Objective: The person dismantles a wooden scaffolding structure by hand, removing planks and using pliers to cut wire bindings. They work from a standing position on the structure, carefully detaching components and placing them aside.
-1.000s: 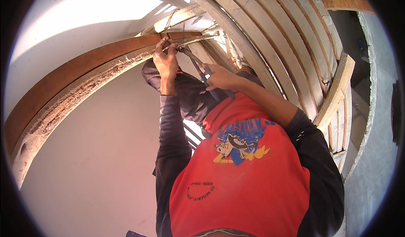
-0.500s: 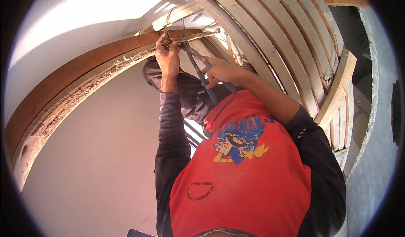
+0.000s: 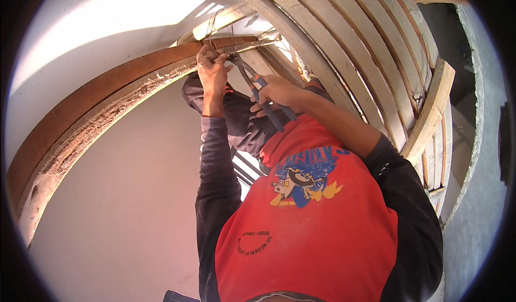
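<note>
The pincers (image 3: pixel 245 76) look metal, the beam (image 3: pixel 107 113) rough wood.

The right fingers (image 3: pixel 259 107) hold blue-handled pincers (image 3: pixel 274 120) while the left fingers (image 3: pixel 203 56) curl beside thin wire (image 3: pixel 210 26).

Red shirt (image 3: pixel 309 237), blue-and-yellow cartoon print (image 3: pixel 303 182); black sleeves (image 3: pixel 217 194); dark trousers (image 3: pixel 243 116)

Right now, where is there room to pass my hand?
Over the pale surface, between the rough-edged beam and the person's dark left sleeve. It's crowded up top: left hand, wires, beam and the blue-handled pincers in the right hand are close together.
</note>
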Motion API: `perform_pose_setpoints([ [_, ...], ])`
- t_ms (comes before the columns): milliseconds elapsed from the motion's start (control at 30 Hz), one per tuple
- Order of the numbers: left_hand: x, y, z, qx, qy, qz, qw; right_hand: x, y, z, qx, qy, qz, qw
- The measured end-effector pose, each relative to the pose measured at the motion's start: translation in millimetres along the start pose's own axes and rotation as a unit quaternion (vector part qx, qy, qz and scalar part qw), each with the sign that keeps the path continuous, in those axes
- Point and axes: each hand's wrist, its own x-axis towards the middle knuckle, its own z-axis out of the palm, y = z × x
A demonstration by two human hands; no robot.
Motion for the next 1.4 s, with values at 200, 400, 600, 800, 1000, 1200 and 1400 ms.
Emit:
perform_pose_setpoints([
  [200, 5.7, -16.7, 2.3, -0.060, -0.001, -0.033, 0.998, 15.6, 6.7, -11.5, -0.043, -0.032, 0.010, 0.999],
  [400, 1.6, -11.5, 4.0, -0.016, 0.015, -0.038, 0.999, 23.5, 19.5, -8.4, -0.024, -0.010, 0.020, 0.999],
  [600, -19.0, -33.8, 33.3, -0.214, -0.024, -0.268, 0.939, 18.7, 21.4, -9.5, -0.104, 0.035, -0.002, 0.994],
  [800, -15.1, -38.0, 68.8, -0.205, -0.019, -0.255, 0.945, 15.2, 26.5, -14.6, -0.189, 0.091, 0.015, 0.978],
  [1000, -22.5, -27.3, 73.9, -0.167, 0.040, -0.224, 0.959, -8.5, 30.9, -17.8, 0.014, 0.019, 0.080, 0.996],
  [1200, -36.6, -33.2, 64.4, -0.500, -0.109, -0.265, 0.817, -1.7, 37.7, -16.5, -0.006, 0.022, 0.062, 0.998],
  [1400, -38.8, -56.9, 65.8, -0.569, -0.247, -0.260, 0.740, -4.7, 42.2, -10.1, -0.043, 0.042, 0.085, 0.995],
])
